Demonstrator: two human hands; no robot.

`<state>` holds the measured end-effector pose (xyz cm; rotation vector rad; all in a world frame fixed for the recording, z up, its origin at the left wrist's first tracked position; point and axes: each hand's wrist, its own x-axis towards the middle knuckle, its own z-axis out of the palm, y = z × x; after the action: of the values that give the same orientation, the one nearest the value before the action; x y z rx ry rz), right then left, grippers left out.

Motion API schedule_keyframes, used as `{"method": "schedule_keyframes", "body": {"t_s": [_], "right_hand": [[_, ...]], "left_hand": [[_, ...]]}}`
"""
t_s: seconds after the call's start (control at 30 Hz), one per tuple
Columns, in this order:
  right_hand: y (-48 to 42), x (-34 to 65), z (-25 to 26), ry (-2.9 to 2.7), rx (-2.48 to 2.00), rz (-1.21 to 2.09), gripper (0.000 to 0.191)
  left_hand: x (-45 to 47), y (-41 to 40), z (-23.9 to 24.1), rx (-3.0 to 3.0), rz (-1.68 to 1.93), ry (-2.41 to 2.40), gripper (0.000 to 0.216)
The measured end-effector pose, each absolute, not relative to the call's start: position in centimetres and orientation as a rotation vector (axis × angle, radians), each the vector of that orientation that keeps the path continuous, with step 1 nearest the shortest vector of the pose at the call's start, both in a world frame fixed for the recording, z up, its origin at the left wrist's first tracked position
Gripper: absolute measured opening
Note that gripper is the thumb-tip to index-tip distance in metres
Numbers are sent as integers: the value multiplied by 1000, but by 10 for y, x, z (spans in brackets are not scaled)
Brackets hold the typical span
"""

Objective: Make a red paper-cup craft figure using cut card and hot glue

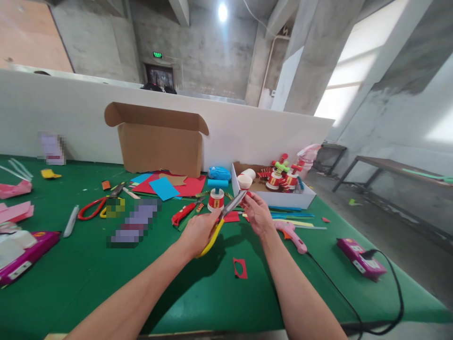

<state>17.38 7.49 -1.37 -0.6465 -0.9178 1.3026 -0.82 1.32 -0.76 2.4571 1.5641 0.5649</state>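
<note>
My left hand (202,232) grips yellow-handled scissors (233,205), whose blades point up and to the right. Close to the blade tips, my right hand (259,213) pinches a small red piece of paper (248,194); most of it is hidden by the fingers. Just beyond the scissors stands a white paper cup with a red band (215,200). A red paper scrap with a round hole (240,268) lies on the table below my hands. Another red paper piece (232,216) rests behind the blades.
A pink glue gun (290,233) with a black cord lies at right, near a purple power strip (361,259). Behind, a white box (290,198) holds decorated cups. Red-handled scissors (92,208), red pliers (184,213) and coloured sheets (164,189) lie at left.
</note>
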Motion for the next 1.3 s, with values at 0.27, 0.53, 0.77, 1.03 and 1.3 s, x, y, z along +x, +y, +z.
{"method": "schedule_keyframes", "body": {"t_s": [0.27, 0.53, 0.77, 1.03, 1.3], "right_hand": [[74, 174, -12, -913, -651, 1310, 23], [74, 175, -11, -898, -650, 1317, 25], [75, 176, -11, -908, -666, 1301, 24], [77, 178, -12, -904, -677, 1296, 23], [77, 177, -13, -903, -758, 1266, 25]], "left_hand": [[-8, 14, -9, 2440, 552, 1563, 40], [-9, 14, -8, 2443, 575, 1548, 39], [-9, 15, -9, 2437, 567, 1544, 37], [-11, 17, -11, 2415, 605, 1529, 29], [-13, 18, -7, 2433, 582, 1662, 22]]}}
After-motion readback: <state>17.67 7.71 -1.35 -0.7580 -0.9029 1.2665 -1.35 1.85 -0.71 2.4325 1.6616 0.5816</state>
